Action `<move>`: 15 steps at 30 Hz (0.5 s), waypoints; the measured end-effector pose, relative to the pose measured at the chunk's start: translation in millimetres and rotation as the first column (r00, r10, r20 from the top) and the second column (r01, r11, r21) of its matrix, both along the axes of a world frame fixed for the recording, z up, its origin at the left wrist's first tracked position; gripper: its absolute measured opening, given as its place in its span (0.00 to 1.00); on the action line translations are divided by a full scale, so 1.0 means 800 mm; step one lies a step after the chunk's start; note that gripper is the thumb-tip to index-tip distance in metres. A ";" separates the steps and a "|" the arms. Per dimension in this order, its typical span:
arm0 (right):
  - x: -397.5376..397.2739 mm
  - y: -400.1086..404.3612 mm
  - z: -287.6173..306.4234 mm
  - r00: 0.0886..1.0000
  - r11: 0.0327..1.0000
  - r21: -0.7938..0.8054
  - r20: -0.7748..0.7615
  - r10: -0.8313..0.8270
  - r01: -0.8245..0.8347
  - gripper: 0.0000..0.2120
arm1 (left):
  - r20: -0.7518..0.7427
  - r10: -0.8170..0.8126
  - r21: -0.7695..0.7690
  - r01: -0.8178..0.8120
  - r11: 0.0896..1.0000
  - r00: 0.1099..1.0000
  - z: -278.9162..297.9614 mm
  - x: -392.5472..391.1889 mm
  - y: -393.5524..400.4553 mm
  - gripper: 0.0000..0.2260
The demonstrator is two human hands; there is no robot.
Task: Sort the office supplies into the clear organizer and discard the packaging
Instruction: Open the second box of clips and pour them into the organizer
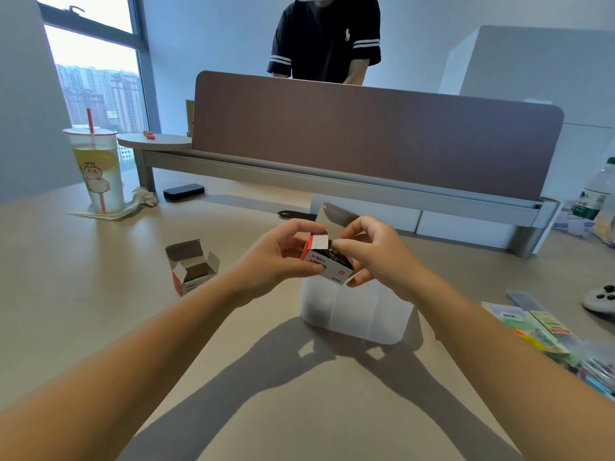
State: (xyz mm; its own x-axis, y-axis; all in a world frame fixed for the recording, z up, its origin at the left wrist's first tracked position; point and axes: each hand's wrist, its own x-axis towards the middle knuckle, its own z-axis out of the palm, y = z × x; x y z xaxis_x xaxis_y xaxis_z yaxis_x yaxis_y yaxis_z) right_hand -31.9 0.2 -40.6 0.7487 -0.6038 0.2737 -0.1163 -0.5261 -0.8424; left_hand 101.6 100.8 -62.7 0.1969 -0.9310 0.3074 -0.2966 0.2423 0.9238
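Note:
My left hand point(278, 259) and my right hand point(372, 251) both grip a small white-and-red cardboard box point(327, 262), held just above the clear organizer point(356, 311). The box's top flap is open and black binder clips show inside. My right thumb and forefinger pinch at the opening near the flap. A second small box point(191, 266) of the same kind stands open on the desk to the left, its inside looking bare. Packets of sticky notes and other supplies point(529, 324) lie on the desk at the right.
A drink cup with a red straw point(96, 171) stands at the far left beside a crumpled tissue. A black case point(183, 191) lies near the brown desk divider point(366, 134). A bottle point(595, 194) and a white controller point(599, 299) sit at the right. A person stands behind the divider.

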 end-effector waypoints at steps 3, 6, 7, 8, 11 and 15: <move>0.013 -0.015 0.001 1.000 0.999 0.046 0.008 -0.011 0.011 0.07 | 0.035 -0.004 0.018 0.004 1.000 0.999 0.004 0.017 -0.019 0.19; 0.024 -0.029 -0.004 0.998 0.995 0.089 0.039 -0.042 0.038 0.09 | 0.035 -0.013 0.024 0.013 1.000 0.999 0.004 0.030 -0.038 0.18; 0.026 -0.033 -0.005 0.997 0.994 0.098 0.051 -0.054 0.049 0.10 | 0.025 -0.013 0.021 0.012 1.000 1.000 0.003 0.034 -0.044 0.17; 0.029 -0.037 -0.008 0.996 0.994 0.099 0.061 -0.062 0.056 0.10 | 0.015 -0.012 0.018 0.012 1.000 1.000 0.002 0.037 -0.050 0.17; 0.031 -0.047 -0.016 0.996 0.996 0.077 0.069 -0.059 0.053 0.10 | 0.030 -0.019 0.024 0.018 1.000 0.999 -0.002 0.045 -0.065 0.17; 0.030 -0.056 -0.023 0.993 0.994 0.096 0.103 -0.058 0.048 0.09 | 0.106 -0.033 0.038 0.029 0.999 0.994 -0.006 0.052 -0.078 0.17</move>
